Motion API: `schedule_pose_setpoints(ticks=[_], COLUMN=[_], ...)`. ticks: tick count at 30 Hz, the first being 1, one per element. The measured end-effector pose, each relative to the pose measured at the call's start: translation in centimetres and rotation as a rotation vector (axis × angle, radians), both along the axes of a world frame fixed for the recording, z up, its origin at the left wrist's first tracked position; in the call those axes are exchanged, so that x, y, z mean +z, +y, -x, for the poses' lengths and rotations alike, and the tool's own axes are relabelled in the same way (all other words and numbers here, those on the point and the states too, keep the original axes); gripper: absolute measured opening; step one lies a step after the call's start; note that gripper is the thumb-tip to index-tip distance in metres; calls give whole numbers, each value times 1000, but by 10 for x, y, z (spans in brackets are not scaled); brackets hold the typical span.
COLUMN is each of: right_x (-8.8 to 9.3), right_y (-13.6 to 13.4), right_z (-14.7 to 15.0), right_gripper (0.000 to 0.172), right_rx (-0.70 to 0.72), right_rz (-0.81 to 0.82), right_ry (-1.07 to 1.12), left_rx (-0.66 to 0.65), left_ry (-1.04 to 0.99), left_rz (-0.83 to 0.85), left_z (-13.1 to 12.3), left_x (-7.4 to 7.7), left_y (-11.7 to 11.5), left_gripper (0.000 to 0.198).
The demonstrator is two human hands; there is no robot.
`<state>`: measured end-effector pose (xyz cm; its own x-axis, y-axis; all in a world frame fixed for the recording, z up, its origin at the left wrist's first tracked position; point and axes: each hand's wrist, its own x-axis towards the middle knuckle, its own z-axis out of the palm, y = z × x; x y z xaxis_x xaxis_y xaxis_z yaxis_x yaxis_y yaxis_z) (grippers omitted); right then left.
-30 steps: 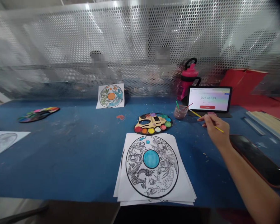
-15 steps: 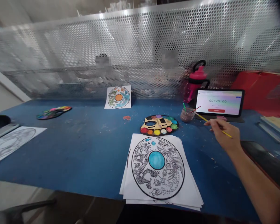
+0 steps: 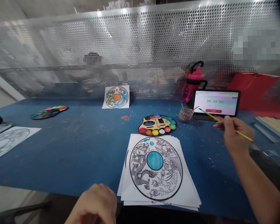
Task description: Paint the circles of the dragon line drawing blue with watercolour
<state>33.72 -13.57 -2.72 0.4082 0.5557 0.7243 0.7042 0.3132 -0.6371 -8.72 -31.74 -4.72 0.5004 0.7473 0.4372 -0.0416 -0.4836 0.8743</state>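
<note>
The right grip (image 3: 236, 133) is clenching a slim yellow paintbrush (image 3: 224, 123); left of it, a white paper dragon sheet (image 3: 177, 194) is showing a blue-painted central disc (image 3: 155, 161), with black linework (image 3: 140, 165) remaining uncoloured, and the left grip's (image 3: 93, 202) state is unclear.

On the surface (image 3: 60, 155), a stack of printed sheets (image 3: 155, 186) lies at six o'clock, with a paint palette (image 3: 157, 125) just behind it. A jar (image 3: 185, 115) and tablet (image 3: 216, 102) stand at two o'clock, and a single sheet (image 3: 115, 97) lies at twelve, before a metal screen (image 3: 140, 40).
</note>
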Motion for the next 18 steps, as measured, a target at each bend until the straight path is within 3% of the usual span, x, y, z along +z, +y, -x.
schedule_pose_setpoints(ticks=[3, 6, 10, 14, 16, 18], right_x=[10, 18, 25, 35, 40, 43], right_y=[-2, -4, -12, -18, -15, -10], right_z=[5, 17, 43, 75, 91, 108], right_gripper=[37, 38, 26, 32, 36, 37], right_rx=[-60, 35, 336, 608, 707, 751], right_rz=[-247, -356, -121, 150, 231, 270], right_ry=[189, 369, 415, 300, 254, 222], left_rx=[67, 105, 129, 169, 272, 470], left_ry=[19, 181, 479, 674, 710, 711], left_rz=[-11, 4, -54, -97, -114, -121], left_z=[9, 14, 6, -6, -10, -13], left_x=[18, 35, 53, 65, 69, 69], left_y=[12, 28, 55, 92, 114, 136], left_gripper=[26, 18, 13, 18, 22, 25])
